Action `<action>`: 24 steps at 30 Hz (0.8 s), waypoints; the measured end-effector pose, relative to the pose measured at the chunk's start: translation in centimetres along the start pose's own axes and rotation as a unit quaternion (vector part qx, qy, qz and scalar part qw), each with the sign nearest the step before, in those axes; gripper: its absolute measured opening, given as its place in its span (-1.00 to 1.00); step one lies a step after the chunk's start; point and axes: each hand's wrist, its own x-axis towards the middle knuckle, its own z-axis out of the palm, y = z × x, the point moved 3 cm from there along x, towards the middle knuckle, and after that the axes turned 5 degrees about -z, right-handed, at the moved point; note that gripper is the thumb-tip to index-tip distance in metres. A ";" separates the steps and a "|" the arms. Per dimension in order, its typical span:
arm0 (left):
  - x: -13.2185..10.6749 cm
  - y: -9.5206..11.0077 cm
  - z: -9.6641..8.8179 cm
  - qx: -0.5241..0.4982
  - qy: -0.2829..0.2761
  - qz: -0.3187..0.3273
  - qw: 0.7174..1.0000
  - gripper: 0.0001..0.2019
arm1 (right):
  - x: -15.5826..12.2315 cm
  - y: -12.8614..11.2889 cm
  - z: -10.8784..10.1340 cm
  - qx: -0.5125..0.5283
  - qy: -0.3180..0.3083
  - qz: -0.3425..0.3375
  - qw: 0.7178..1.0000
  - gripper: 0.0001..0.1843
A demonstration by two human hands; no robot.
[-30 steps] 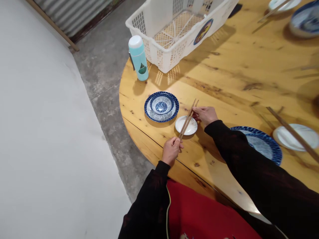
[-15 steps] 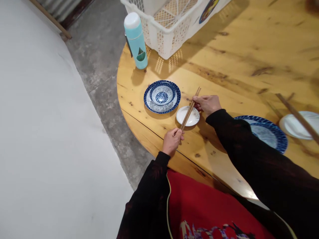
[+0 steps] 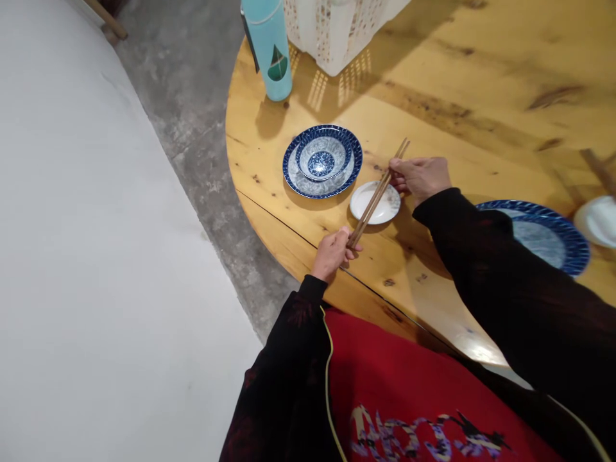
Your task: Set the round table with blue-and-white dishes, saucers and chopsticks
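Observation:
A pair of brown chopsticks (image 3: 376, 197) lies slantwise across the small white dish (image 3: 387, 208). My left hand (image 3: 332, 252) pinches their near end, by the table's front edge. Close to their far end, my right hand (image 3: 421, 176) grips them between thumb and fingers. Just left of the dish, a blue-patterned bowl (image 3: 321, 164) sits on a blue-rimmed plate (image 3: 355, 160). I cannot tell whether the chopsticks touch the dish's rim.
A light-blue bottle (image 3: 270, 51) stands at the back left, beside a white plastic basket (image 3: 332, 32). Behind my right forearm is another blue-rimmed plate (image 3: 572, 247), with a white dish (image 3: 599, 221) and more chopsticks (image 3: 599, 170). The round wooden table (image 3: 481, 115) ends at the left.
My view has shifted, so the tableware appears higher or further right in the picture. Both hands keep hold of the chopsticks over the white dish.

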 end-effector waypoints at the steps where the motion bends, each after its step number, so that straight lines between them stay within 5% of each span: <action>1: -0.1 -0.1 -0.1 -0.002 -0.005 -0.001 1.000 -0.48 | -0.1 0.0 0.0 0.001 0.000 0.000 1.000 -0.74; 24: -1.6 -0.3 -1.1 0.011 0.019 0.061 0.998 -0.51 | 0.8 1.2 0.7 0.073 0.000 -0.017 0.997 -0.75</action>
